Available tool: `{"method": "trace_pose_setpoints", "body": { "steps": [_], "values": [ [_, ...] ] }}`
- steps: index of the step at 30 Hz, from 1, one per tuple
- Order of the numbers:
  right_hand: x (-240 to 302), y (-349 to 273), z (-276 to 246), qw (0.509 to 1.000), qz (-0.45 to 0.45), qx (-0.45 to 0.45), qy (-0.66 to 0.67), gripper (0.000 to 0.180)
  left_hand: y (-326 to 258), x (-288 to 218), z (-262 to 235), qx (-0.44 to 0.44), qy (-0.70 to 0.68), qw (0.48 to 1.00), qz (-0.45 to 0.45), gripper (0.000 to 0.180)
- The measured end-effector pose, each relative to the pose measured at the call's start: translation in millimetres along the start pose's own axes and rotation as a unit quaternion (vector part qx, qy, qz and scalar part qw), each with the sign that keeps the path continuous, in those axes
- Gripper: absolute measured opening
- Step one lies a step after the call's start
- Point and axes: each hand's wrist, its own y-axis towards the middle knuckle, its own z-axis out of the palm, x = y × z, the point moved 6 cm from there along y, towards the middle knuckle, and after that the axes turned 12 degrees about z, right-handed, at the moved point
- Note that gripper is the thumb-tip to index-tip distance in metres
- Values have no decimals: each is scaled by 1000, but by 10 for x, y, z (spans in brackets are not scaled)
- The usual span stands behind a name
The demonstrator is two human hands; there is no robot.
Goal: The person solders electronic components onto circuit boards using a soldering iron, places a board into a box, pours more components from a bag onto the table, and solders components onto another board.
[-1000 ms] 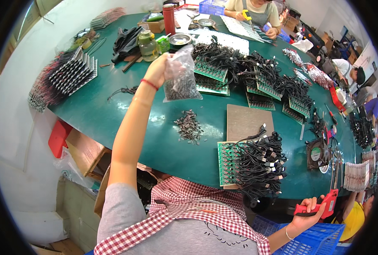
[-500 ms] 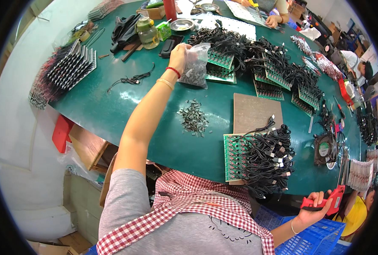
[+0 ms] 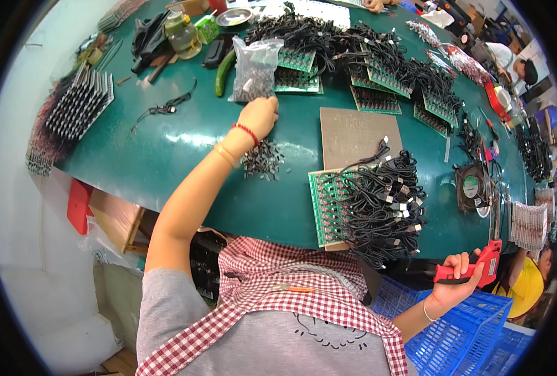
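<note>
My left hand [image 3: 258,119] is over the table just below a clear plastic bag [image 3: 253,69] of small dark parts. Its fingers curl away from view, and whatever they may hold is hidden. Under the wrist lies a loose pile of small dark parts [image 3: 263,161]. At the lower right, my right hand [image 3: 457,282] is closed around the handle of a red soldering gun [image 3: 488,266], its long metal tip pointing up. Between the hands, a green circuit board panel [image 3: 323,207] with a bundle of black USB cables [image 3: 388,207] rests on a brown board [image 3: 360,135].
More green panels [image 3: 369,78] with black cables stand across the far side. A cucumber [image 3: 224,75], a jar [image 3: 183,37] and a loose cable [image 3: 165,108] lie left. A small fan [image 3: 471,188] sits right; blue crates [image 3: 444,329] stand below the table edge.
My left hand has let go of the bag's top and come nearer, down beside the pile. The bag stays standing, and the cucumber is uncovered. My right hand still grips the soldering gun.
</note>
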Motion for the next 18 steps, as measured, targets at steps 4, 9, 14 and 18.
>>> {"method": "trace_pose_setpoints", "body": {
  "steps": [4,9,14,18],
  "values": [
    [1,-90,159,1000,-1,29,3,26,211,-10,50,109,83,991,9,6],
    [-131,-252,373,997,0,33,-70,29,198,-343,-213,34,-14,996,75,4],
    [-748,-421,792,978,54,44,-194,33,-584,-1707,-369,119,-660,741,-38,4],
    [-1239,-424,994,933,148,92,-313,39,-1242,-2363,-177,153,-763,618,-113,11]
  ]
}}
